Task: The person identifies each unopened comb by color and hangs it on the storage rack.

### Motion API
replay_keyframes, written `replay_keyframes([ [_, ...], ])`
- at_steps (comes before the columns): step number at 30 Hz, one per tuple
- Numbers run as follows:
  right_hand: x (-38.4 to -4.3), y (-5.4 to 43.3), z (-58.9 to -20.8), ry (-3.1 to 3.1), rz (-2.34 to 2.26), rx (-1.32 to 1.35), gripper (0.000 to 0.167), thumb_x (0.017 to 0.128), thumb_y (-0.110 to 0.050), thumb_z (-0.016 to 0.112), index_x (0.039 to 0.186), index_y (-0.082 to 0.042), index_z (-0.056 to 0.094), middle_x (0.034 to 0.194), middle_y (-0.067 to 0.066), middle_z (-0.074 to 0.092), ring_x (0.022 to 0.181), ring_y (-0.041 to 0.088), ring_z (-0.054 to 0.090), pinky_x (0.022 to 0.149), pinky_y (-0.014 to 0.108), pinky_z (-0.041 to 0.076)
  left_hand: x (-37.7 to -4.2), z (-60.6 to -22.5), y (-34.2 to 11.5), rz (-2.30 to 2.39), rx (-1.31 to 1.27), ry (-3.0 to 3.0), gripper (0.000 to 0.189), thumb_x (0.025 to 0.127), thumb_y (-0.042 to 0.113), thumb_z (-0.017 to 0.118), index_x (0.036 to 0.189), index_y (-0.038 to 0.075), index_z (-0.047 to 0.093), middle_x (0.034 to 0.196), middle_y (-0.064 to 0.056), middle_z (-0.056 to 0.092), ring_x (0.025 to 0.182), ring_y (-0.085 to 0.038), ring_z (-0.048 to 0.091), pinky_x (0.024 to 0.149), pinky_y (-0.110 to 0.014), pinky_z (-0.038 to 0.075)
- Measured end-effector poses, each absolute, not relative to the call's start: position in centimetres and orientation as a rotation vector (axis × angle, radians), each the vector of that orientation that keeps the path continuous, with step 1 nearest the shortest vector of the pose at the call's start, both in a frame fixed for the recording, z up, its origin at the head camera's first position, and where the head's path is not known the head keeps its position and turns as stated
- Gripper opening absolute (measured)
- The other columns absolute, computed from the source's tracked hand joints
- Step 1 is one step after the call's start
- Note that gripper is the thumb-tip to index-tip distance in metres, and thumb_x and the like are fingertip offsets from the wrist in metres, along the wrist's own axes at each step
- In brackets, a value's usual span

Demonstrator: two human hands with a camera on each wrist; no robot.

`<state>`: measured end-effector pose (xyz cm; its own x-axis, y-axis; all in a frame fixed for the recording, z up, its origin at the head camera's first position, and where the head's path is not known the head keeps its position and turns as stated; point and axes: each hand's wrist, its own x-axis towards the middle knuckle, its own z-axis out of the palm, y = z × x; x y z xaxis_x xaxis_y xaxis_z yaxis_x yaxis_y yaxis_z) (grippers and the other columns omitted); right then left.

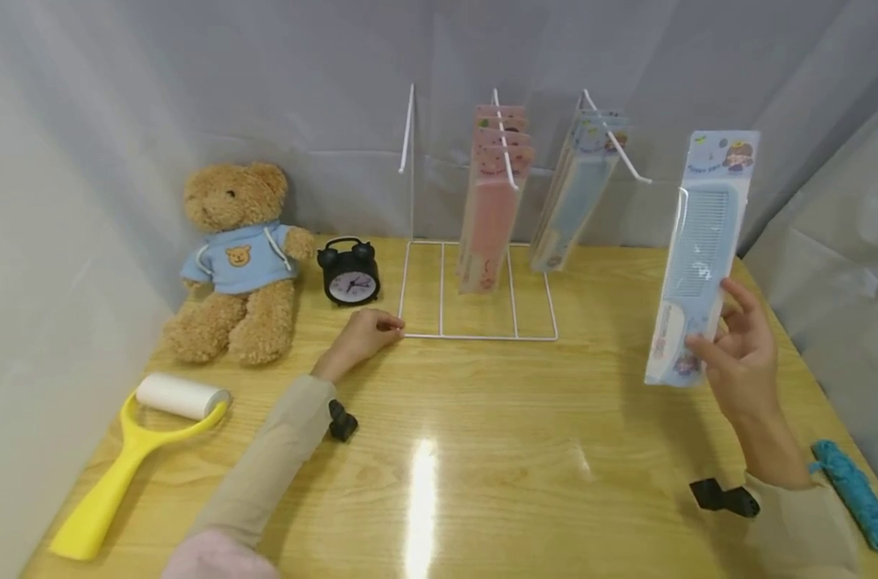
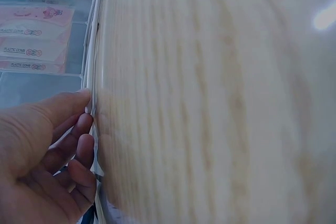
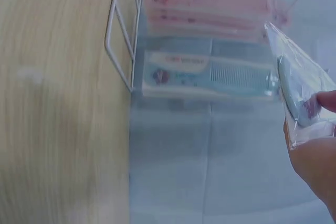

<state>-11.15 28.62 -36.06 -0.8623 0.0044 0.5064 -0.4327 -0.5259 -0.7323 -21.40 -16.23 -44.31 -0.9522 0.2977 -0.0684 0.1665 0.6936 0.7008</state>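
My right hand [image 1: 746, 362] holds a blue comb in a clear package [image 1: 702, 249] by its lower end, upright to the right of the rack. In the right wrist view, the thumb lies over the comb package [image 3: 302, 95]. My left hand [image 1: 363, 342] pinches the front left corner of the white wire rack [image 1: 475, 337]. The left wrist view shows thumb and fingertip at the wire [image 2: 90, 72]. Packaged pink combs [image 1: 493, 217] hang from the rack's middle hook, packaged blue combs [image 1: 576, 193] from the right one. The left hook [image 1: 407, 133] is bare.
A teddy bear [image 1: 240, 257] in a blue hoodie sits at the back left beside a black alarm clock [image 1: 350, 273]. A yellow-handled roller [image 1: 121, 474] lies at the front left. Blue twine [image 1: 855, 494] lies by the right edge of the wooden table [image 1: 497, 450].
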Motion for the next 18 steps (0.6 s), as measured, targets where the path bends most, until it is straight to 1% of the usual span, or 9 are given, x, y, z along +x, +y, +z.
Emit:
replay_keyframes([
  [3, -10.1, 27.2, -36.4, -1.442, 2.354, 0.693, 0.065, 0.08, 0.031, 0.043, 0.137, 0.0, 0.039, 0.113, 0.014, 0.048, 0.101, 0.02, 0.06, 0.08, 0.025, 0.055, -21.5, -44.4, -16.0, 1.101, 0.388, 2.733, 0.024, 0.091, 0.01, 0.062, 0.11, -0.004, 0.068, 0.11, -0.02, 0.067, 0.104, -0.031, 0.061, 0.094, -0.043, 0.047],
  [6, -9.8, 25.1, -36.9, -1.586, 2.232, 0.718, 0.064, 0.082, 0.026, 0.045, 0.139, -0.003, 0.039, 0.111, 0.01, 0.048, 0.103, 0.016, 0.059, 0.079, 0.023, 0.054, -21.4, -44.2, -16.5, 1.098, 0.373, 2.753, 0.024, 0.091, 0.01, 0.063, 0.11, -0.004, 0.068, 0.11, -0.02, 0.067, 0.103, -0.031, 0.062, 0.094, -0.043, 0.047],
  [9, -9.9, 23.8, -37.1, -1.636, 2.175, 0.742, 0.064, 0.082, 0.025, 0.043, 0.14, -0.003, 0.038, 0.111, 0.008, 0.048, 0.106, 0.016, 0.059, 0.081, 0.023, 0.054, -21.3, -44.0, -16.6, 1.11, 0.372, 2.754, 0.024, 0.092, 0.01, 0.062, 0.111, -0.004, 0.067, 0.112, -0.021, 0.066, 0.102, -0.032, 0.062, 0.093, -0.043, 0.048],
  [13, -10.1, 23.5, -37.1, -1.64, 2.159, 0.716, 0.067, 0.081, 0.027, 0.04, 0.14, -0.004, 0.038, 0.11, 0.009, 0.047, 0.105, 0.017, 0.06, 0.08, 0.023, 0.054, -21.2, -43.8, -16.3, 1.114, 0.378, 2.749, 0.024, 0.091, 0.01, 0.063, 0.11, -0.004, 0.068, 0.112, -0.021, 0.066, 0.102, -0.032, 0.062, 0.092, -0.043, 0.048],
  [18, -9.7, 24.0, -37.5, -1.661, 2.17, 0.629, 0.068, 0.08, 0.028, 0.04, 0.139, -0.005, 0.041, 0.107, 0.009, 0.046, 0.101, 0.015, 0.062, 0.079, 0.021, 0.054, -21.2, -43.8, -15.8, 1.089, 0.411, 2.744, 0.023, 0.091, 0.009, 0.063, 0.109, -0.005, 0.068, 0.11, -0.021, 0.067, 0.101, -0.032, 0.063, 0.091, -0.043, 0.049],
])
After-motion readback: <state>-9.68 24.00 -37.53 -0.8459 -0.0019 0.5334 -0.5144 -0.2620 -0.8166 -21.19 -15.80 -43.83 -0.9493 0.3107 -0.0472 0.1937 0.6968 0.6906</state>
